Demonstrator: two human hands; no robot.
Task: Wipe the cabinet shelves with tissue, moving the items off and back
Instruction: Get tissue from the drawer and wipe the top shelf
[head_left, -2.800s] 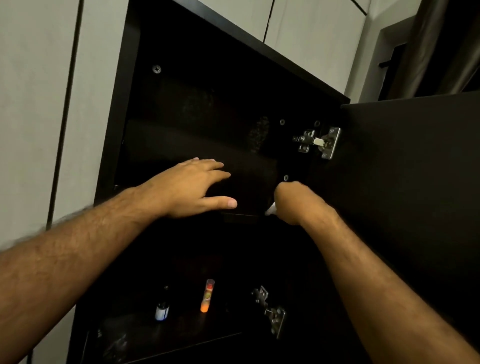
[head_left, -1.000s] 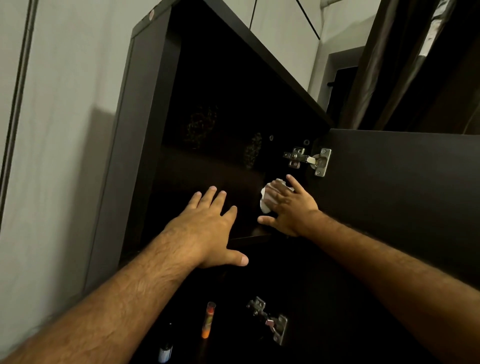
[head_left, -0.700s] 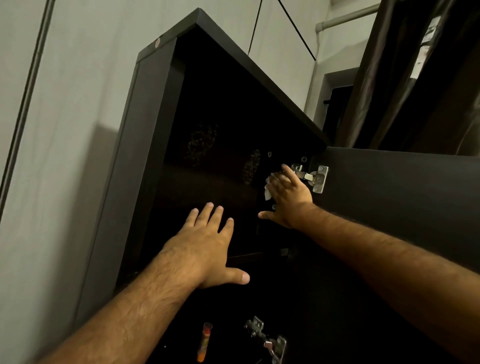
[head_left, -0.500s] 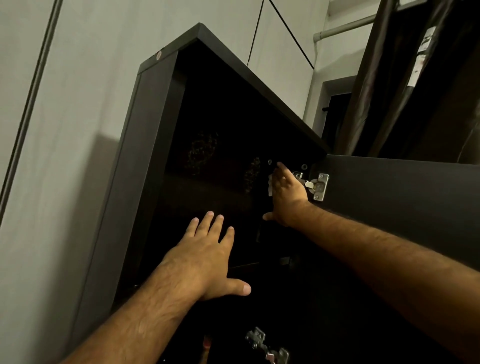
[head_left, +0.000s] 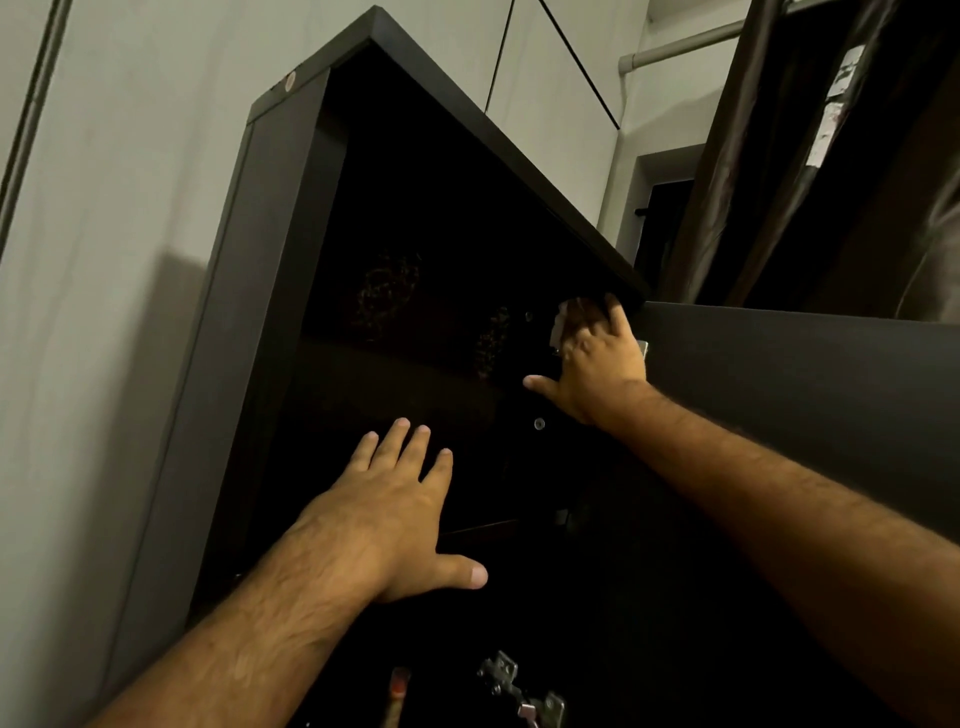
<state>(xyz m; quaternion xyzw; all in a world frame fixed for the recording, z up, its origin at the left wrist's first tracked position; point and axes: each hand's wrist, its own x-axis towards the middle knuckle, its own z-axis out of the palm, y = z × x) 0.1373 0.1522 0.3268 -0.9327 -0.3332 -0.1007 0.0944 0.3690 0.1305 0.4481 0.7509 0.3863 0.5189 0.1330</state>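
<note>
A tall dark cabinet stands open against a pale wall. My right hand reaches high into its top right corner and presses a white tissue against the inner side wall, just below the top panel; most of the tissue is hidden under the fingers. My left hand is spread flat, fingers straight, at the front edge of the upper shelf. An orange tube shows at the bottom edge on a lower shelf.
The open cabinet door stands to the right of my right arm. A metal hinge sits low on the cabinet's right side. Dark curtains hang at the upper right, beside a doorway.
My right hand has slid the tissue upward along the inner right wall, from shelf level past the upper hinge to the top corner. The view tilted up. My left hand stayed at the shelf.
</note>
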